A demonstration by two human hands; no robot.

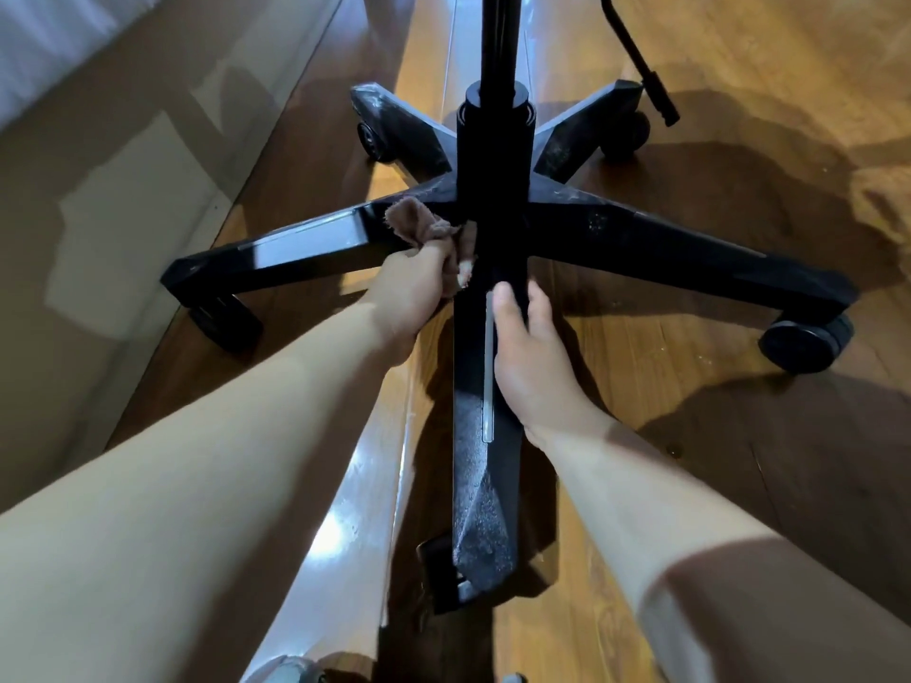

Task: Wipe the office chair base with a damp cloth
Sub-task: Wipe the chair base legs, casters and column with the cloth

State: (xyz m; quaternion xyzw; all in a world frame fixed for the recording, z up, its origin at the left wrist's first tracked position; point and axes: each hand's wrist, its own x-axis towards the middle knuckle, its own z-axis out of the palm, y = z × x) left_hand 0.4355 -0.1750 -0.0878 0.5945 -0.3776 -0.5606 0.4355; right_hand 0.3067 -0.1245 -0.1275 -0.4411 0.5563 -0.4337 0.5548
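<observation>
I am looking down at the black five-legged office chair base [641, 234] standing on a glossy wooden floor [739, 386], with its central column [494, 155] rising up out of view. My left hand [409, 293] is bunched around a brown cloth [419, 226], my fingers curled tight and pinching its folds, and the cloth is pressed against the hub where the left-pointing leg [296, 248] meets the column. A tuft of the cloth sticks up above my knuckles. My right hand [530, 352] rests on the leg that points straight toward me [485, 485], its thumb lying along the top and its fingers wrapped over the right edge, close together; I cannot tell how far they curl underneath. That near leg is speckled with pale dust toward its tip, while the left-pointing leg shines clean. The two far legs also show grey dust. Black casters sit under the leg ends; the one at the right [806, 340] is plainest. A black lever [641, 56] hangs down at upper right. A pale wall [98, 189] runs along the left side of the floor.
</observation>
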